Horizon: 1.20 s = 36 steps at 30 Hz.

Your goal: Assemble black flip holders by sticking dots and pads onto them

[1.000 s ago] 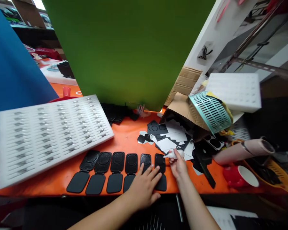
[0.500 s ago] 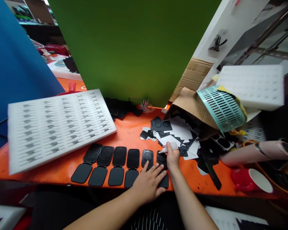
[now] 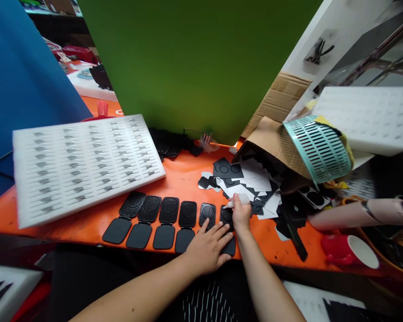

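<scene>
Along the front of the table stands a row of several black hinged cases [image 3: 187, 213], folded open, each with a ridged round pattern on its upper half and a smooth lower half. My left hand [image 3: 208, 246] lies spread over the lower halves of the two rightmost cases. A small white squeeze bottle [image 3: 239, 201] with a narrow nozzle is gripped in my right hand [image 3: 241, 217]. Its tip points left, over the upper half of the rightmost case [image 3: 226, 215]. Whether the tip touches the case, I cannot tell.
A white foam tray [image 3: 87, 165] with slotted pieces sits at left on the orange table [image 3: 184, 174]. Black and white sheets [image 3: 255, 176] spill from a cardboard box [image 3: 265, 138] beside a teal basket [image 3: 317, 147]. A pink bottle [image 3: 359, 212] and red mug [image 3: 342, 250] are at right.
The camera view has shifted slightly. My right hand and the bottle stay by the rightmost case, the nozzle a little further toward its upper left. My left hand remains spread in place.
</scene>
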Each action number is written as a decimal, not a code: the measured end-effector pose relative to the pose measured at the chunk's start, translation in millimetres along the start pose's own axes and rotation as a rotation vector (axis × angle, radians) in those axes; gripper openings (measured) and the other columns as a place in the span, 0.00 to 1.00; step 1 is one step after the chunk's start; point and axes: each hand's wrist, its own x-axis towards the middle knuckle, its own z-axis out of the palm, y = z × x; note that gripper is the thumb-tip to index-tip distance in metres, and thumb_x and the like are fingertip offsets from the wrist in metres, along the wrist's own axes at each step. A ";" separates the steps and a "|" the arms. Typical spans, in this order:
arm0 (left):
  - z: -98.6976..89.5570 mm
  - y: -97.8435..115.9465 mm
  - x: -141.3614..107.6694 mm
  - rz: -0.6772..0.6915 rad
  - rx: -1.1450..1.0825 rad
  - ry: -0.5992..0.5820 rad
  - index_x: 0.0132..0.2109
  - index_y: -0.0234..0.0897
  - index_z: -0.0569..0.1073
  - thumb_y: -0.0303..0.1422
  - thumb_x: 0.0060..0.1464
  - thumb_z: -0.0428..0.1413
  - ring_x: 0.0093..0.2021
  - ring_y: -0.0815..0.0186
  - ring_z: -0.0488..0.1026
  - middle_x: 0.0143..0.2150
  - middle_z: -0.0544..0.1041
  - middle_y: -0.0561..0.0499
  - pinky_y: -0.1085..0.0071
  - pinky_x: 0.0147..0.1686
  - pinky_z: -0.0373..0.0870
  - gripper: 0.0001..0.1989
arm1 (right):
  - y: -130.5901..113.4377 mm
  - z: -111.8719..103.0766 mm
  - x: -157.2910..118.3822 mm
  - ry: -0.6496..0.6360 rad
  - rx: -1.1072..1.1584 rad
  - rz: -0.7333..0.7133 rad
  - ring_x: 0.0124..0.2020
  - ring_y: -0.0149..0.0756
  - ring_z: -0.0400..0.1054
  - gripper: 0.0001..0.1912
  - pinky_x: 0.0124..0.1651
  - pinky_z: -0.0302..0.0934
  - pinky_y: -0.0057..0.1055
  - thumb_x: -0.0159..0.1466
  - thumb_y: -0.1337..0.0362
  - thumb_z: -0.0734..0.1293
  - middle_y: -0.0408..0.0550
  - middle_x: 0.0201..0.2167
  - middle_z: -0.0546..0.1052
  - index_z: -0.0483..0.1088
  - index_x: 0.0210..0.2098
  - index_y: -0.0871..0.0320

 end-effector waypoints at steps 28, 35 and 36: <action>3.7 -1.4 0.2 0.032 0.087 0.048 0.60 0.45 0.51 0.49 0.56 0.38 0.60 0.59 0.50 0.62 0.53 0.51 0.55 0.58 0.38 0.27 | 10.9 -12.2 1.2 0.155 0.193 0.039 0.20 0.32 0.65 0.21 0.21 0.56 0.26 0.55 0.49 0.61 0.49 0.23 0.73 0.68 0.27 0.63; 4.5 -1.8 0.4 0.033 0.063 0.050 0.60 0.45 0.52 0.49 0.57 0.38 0.61 0.60 0.49 0.62 0.53 0.51 0.54 0.58 0.37 0.27 | 15.8 -33.1 -8.2 0.230 0.195 0.101 0.17 0.28 0.62 0.20 0.17 0.51 0.23 0.54 0.50 0.62 0.46 0.19 0.72 0.67 0.24 0.63; 4.5 -1.7 0.5 0.032 0.064 0.050 0.60 0.46 0.52 0.49 0.57 0.38 0.61 0.60 0.49 0.62 0.53 0.51 0.54 0.58 0.37 0.27 | 16.2 -34.0 -9.4 0.230 0.183 0.099 0.17 0.28 0.62 0.20 0.17 0.51 0.24 0.54 0.50 0.62 0.46 0.19 0.72 0.67 0.23 0.63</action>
